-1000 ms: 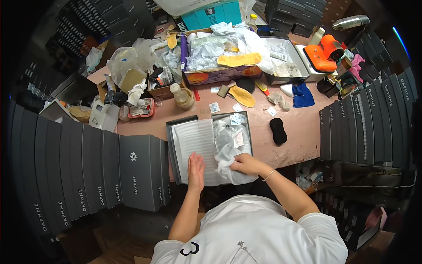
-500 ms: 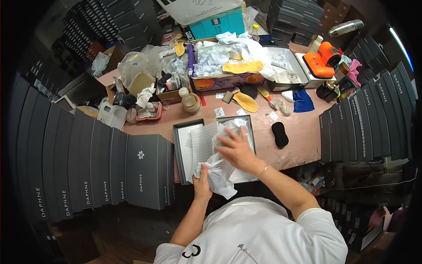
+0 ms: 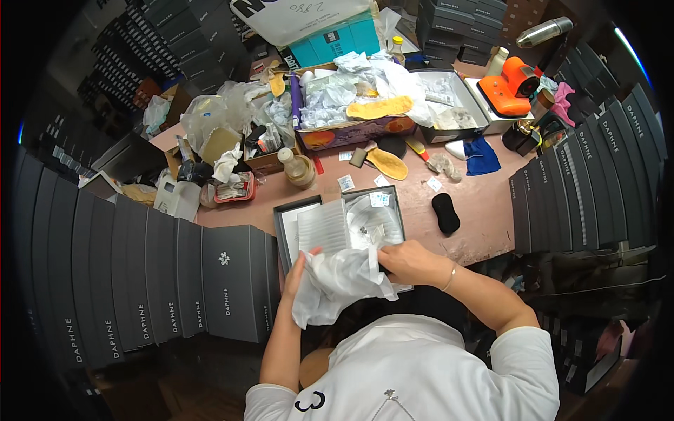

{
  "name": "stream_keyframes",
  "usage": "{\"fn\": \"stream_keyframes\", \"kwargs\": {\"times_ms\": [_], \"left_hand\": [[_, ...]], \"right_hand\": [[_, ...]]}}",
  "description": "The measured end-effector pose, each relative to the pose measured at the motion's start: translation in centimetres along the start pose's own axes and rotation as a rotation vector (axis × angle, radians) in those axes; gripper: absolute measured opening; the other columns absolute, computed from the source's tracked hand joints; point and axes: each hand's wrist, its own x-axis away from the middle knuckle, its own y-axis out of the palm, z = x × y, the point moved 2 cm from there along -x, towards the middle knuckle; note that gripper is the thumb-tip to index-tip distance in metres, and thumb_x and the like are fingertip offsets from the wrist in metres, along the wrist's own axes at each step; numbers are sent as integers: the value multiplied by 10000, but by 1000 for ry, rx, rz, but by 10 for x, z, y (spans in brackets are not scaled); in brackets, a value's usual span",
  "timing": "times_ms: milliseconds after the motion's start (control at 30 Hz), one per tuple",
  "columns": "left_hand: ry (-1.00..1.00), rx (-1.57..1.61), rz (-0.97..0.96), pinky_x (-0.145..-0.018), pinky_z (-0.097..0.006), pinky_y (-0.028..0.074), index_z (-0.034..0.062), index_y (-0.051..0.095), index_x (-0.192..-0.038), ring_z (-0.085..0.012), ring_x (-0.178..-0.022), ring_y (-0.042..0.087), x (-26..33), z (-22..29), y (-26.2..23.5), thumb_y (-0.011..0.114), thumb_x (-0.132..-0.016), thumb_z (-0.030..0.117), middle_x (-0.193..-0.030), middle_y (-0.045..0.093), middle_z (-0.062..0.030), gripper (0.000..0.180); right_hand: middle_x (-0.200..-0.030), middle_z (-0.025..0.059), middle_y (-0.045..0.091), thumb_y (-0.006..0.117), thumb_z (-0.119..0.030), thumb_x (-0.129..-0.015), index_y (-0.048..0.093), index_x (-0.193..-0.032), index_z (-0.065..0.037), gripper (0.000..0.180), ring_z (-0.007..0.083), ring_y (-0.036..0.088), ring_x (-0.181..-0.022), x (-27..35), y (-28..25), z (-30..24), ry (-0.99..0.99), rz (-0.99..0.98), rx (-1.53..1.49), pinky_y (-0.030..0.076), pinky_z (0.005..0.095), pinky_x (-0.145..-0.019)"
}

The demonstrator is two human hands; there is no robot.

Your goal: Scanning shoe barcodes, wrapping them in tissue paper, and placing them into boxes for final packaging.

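Observation:
An open grey shoebox point(image 3: 279, 218) lies on the bench in front of me, with a ribbed white foam sheet point(image 3: 319, 226) and clear or white wrapping point(image 3: 368, 216) inside. Over its near edge hangs a crumpled bundle of white tissue paper point(image 3: 340, 277); whatever it may wrap is hidden. My left hand point(image 3: 295, 272) grips the bundle's left side, thumb upward, the other fingers mostly hidden. At the right end, my right hand point(image 3: 413, 262) is closed on the tissue paper's edge. A small printed label point(image 3: 380, 199) lies at the box's far right corner.
Stacked grey shoeboxes point(image 3: 237, 281) wall the left, and more boxes point(image 3: 570, 189) the right. A black sponge-shaped pad point(image 3: 445, 214) lies right of the open box. Behind stand a squat bottle point(image 3: 297, 170), a paper-filled carton point(image 3: 358, 133), yellow insoles point(image 3: 387, 163) and an orange device point(image 3: 507, 91).
My right hand has come down and toward me, from over the box to the tissue paper's right edge. My left hand has moved left and up, and the tissue paper is spread wider.

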Motion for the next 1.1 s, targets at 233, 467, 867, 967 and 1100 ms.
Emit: {"fn": "stream_keyframes", "kwargs": {"times_ms": [233,467,867,967,1100], "left_hand": [[770,37,539,-748,-307,473,37,539,-1122,-160,-793,523,39,61,48,382,-991,470,-821,498,-27,479],[461,-1956,321,-745,-432,476,-11,612,-1050,-343,-884,614,-45,25,-6,578,-885,317,-927,623,-198,369],[-601,-282,-417,-739,-394,559,30,490,-1276,-305,-916,633,10,-35,92,273,-924,660,-1124,596,-172,754],[-468,102,-214,-664,-431,549,6,467,-1281,-335,-823,637,5,-71,53,223,-925,666,-1101,599,-197,788],[-315,231,-221,-662,-390,539,15,504,-1177,-302,-794,631,18,-74,61,171,-918,681,-1034,611,-181,789]], "right_hand": [[-793,243,628,714,-281,-806,570,-1089,7,428,415,623,-767,48,23,63,524,654,-394,489,425,-646],[-630,22,565,692,-245,-846,549,-1165,42,453,76,485,-437,53,11,100,777,760,-976,374,236,-395],[-898,112,659,776,-342,-741,608,-1091,6,521,208,608,-803,-15,-25,51,119,-191,-652,475,321,-742],[-941,128,631,715,-225,-782,596,-1086,-47,372,316,579,-896,-26,-15,26,-34,520,-154,443,398,-801],[-996,81,628,727,-129,-710,592,-1083,-70,401,258,585,-955,-26,43,-15,-31,359,-103,436,369,-824]]}}
